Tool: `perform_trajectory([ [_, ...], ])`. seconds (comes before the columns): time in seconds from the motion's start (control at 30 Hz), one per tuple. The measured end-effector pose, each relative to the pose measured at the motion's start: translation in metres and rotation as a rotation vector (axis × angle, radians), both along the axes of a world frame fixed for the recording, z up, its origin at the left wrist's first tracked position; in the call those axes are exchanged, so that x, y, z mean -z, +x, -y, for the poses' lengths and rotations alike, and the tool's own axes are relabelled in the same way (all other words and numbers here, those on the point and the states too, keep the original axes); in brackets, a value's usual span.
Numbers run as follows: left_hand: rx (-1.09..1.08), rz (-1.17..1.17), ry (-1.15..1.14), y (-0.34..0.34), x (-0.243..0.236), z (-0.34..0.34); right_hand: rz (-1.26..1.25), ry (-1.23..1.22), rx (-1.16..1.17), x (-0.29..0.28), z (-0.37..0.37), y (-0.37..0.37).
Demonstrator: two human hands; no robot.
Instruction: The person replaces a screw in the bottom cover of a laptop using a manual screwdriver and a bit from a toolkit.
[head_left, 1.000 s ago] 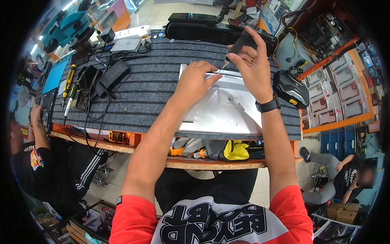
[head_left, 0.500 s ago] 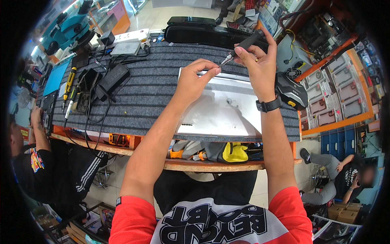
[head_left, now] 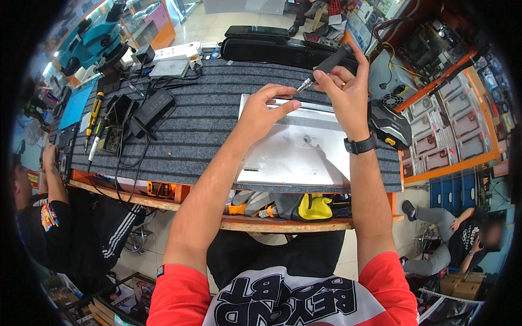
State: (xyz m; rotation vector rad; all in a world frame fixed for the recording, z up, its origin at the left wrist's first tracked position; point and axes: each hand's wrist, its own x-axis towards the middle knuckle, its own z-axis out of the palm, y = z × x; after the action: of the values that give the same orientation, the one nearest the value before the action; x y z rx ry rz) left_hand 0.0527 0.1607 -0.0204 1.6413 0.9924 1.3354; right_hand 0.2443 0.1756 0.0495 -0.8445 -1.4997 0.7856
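Note:
A silver laptop [head_left: 283, 155] lies underside up on the grey striped mat, its vent strip along the far side. Above its far edge, my right hand [head_left: 348, 92] grips a screwdriver [head_left: 328, 63] by the black handle, with the metal shaft slanting down to the left. My left hand [head_left: 261, 111] is over the laptop's far left part, thumb and forefinger parted around the screwdriver's tip. No object shows between those fingers; anything very small there is too fine to make out.
A black and grey device with a yellow button [head_left: 390, 125] sits right of the laptop. Leftward are a black power adapter [head_left: 154, 112] with cables, a yellow screwdriver [head_left: 93, 114] and a teal microscope [head_left: 95, 41]. A long black case [head_left: 261, 50] lies behind. People sit at both sides.
My left thumb and forefinger have spread apart from their pinch at the screwdriver's tip. The screwdriver has shifted slightly, still in my right hand.

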Motion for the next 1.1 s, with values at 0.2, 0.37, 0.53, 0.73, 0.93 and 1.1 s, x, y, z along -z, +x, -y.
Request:
perform_trajectory([
  [0.2,-0.073,-0.507,0.225,-0.009,0.01,0.0,0.106,0.073,0.029,0.017,-0.009,0.011],
  [0.37,-0.093,-0.734,0.272,-0.005,0.009,0.007,0.326,0.105,0.131,0.027,-0.006,0.009],
  [0.53,-0.109,-0.768,0.331,-0.004,0.01,0.008,0.378,0.117,0.155,0.031,-0.009,0.007],
  [0.73,-0.118,-0.779,0.306,-0.003,0.009,0.009,0.413,0.106,0.16,0.033,-0.009,0.004],
  [0.93,-0.103,-0.751,0.319,-0.004,0.01,0.007,0.399,0.107,0.115,0.035,-0.01,0.0],
  [1.1,-0.101,-0.749,0.322,-0.003,0.011,0.007,0.412,0.075,0.124,0.032,-0.009,-0.002],
])
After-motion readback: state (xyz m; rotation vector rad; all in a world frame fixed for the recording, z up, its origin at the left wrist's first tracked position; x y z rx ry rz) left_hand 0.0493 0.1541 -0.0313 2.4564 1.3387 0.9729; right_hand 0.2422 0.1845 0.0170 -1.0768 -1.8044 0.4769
